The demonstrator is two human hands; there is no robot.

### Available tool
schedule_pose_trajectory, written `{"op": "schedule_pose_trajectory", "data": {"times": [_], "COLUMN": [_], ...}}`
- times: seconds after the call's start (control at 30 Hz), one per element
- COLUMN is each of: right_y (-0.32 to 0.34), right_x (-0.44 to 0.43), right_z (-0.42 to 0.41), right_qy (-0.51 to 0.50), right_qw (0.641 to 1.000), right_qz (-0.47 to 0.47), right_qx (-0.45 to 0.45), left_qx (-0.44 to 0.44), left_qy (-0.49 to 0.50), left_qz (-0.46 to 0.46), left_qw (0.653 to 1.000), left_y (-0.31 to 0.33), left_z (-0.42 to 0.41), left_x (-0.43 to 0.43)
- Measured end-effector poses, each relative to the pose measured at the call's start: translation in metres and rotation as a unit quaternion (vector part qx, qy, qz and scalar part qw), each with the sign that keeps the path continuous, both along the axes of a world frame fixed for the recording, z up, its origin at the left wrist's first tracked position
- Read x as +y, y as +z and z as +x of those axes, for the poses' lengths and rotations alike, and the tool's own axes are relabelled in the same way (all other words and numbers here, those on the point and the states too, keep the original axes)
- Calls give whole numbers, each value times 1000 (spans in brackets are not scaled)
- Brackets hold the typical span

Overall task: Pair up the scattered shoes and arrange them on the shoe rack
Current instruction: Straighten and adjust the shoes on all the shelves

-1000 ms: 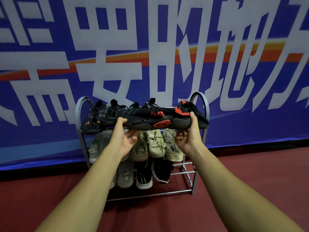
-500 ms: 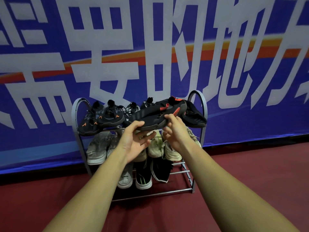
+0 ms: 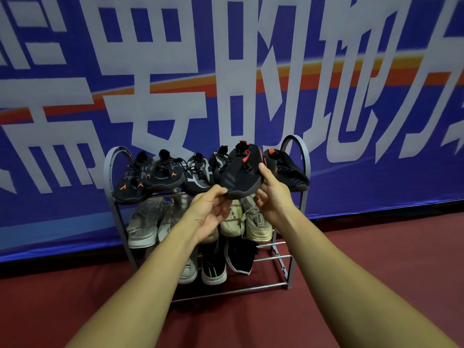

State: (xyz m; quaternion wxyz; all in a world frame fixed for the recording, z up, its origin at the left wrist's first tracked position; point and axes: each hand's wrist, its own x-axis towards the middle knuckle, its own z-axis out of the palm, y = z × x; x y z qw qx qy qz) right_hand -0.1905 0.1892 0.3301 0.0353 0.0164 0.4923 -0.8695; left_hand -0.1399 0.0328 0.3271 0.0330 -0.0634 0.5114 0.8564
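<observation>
A grey metal shoe rack (image 3: 295,146) with three shelves stands against the blue banner. I hold a black shoe with red trim (image 3: 241,172) at the top shelf, toe towards me. My left hand (image 3: 209,212) pinches its toe from below. My right hand (image 3: 272,194) grips its right side. Its matching black and red shoe (image 3: 288,172) lies on the top shelf at the far right. Left of them on that shelf sit a black and white pair (image 3: 198,175) and a black pair with orange marks (image 3: 148,177).
The middle shelf holds pale grey shoes (image 3: 144,222) and cream shoes (image 3: 257,222). On the bottom shelf are a black shoe with green marks (image 3: 213,268) and other dark ones. Red floor (image 3: 376,247) spreads around the rack. The banner (image 3: 226,71) fills the back.
The black and red shoe has turned from lying sideways across the shelf to pointing its toe at me. Both hands have shifted inward with it, beside its mate.
</observation>
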Motion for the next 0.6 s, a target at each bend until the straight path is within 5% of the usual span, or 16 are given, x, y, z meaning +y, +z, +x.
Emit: {"op": "schedule_pose_trajectory", "data": {"times": [0.6], "right_y": [-19], "right_x": [26], "right_z": [-2], "right_qy": [16], "right_qw": [1000], "right_qz": [14], "right_qx": [-19], "left_qx": [14], "left_qy": [63], "left_qz": [-40], "left_qw": [997], "left_y": [-12], "left_z": [-29], "left_x": [61]}}
